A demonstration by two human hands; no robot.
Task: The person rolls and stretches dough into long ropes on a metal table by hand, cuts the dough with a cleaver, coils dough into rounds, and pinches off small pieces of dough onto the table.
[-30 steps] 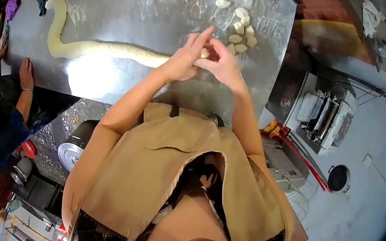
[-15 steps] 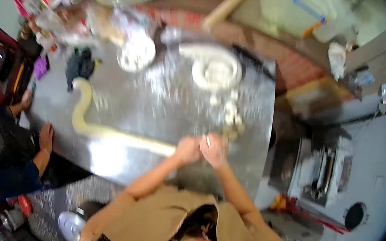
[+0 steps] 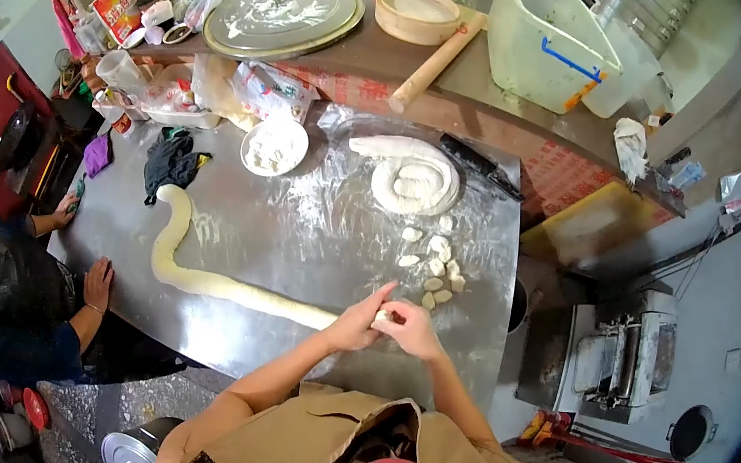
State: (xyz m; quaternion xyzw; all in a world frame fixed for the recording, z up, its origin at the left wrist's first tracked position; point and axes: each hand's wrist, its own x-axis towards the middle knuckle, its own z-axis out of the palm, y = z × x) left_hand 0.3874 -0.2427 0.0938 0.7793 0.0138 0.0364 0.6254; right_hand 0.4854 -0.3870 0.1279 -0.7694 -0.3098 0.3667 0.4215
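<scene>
A long dough rope lies across the metal table, its far end curving upward on the left. Its near end runs into my left hand, which is wrapped round it with one digit pointing up. Close against it, my right hand pinches the pale dough tip sticking out of the left hand; my fingers partly hide the tip. Beyond my hands lie several small dough pieces. Farther back, a thick floured dough coil rests on the table.
A white bowl of flour, a dark cloth and a black-bladed tool lie on the metal table. A rolling pin and plastic bin occupy the shelf behind. Another person's hand rests at the left edge.
The view has tipped upward, so the table appears lower. My hands, earlier closed side by side, now show the left digit raised and the right pinching the dough tip.
</scene>
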